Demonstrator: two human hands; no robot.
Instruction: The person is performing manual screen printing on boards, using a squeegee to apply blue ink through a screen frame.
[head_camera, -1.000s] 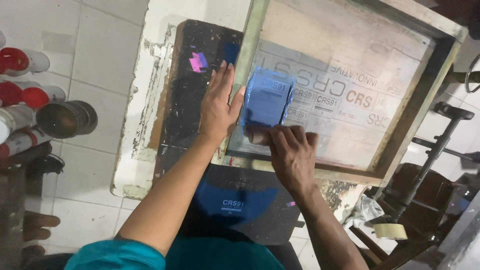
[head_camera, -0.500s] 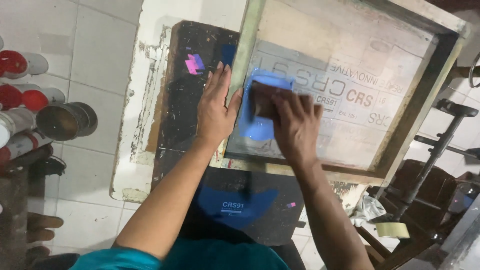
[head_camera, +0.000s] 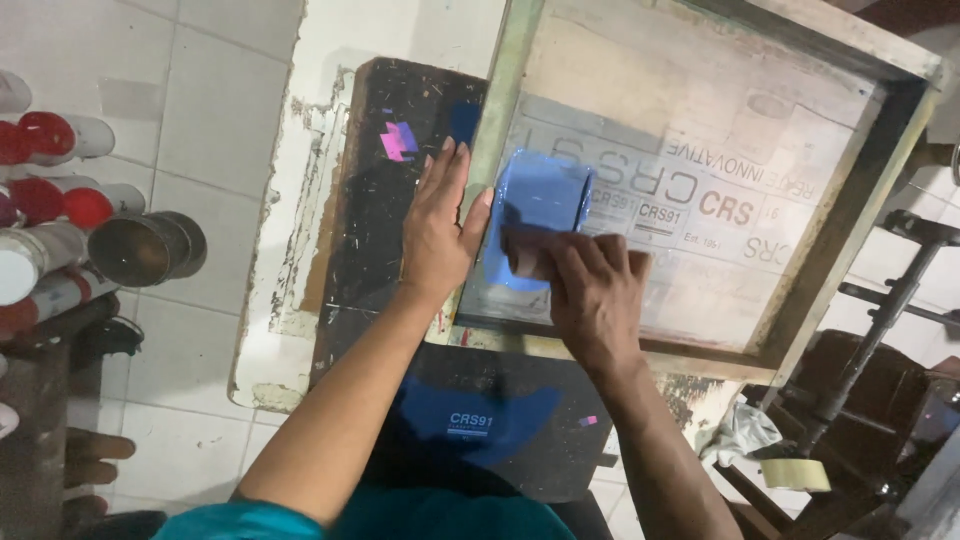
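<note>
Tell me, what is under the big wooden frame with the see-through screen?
Under the wooden screen frame lies a black flat board, poking out at its left and near sides. Blue ink sits on the screen, beside the right hand. Whatever lies directly beneath the screen is covered.

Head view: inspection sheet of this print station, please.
Surface: dark, paint-flecked platen board on a chipped white base.
Job's things: wooden screen frame; blue ink patch on the mesh.
Clutter: tape roll, rag.
Hands: left hand flat on the frame's edge; right hand presses a small squeegee, mostly hidden.
Cables: nothing seen.
Surroundings: tiled floor, cans at left.
</note>
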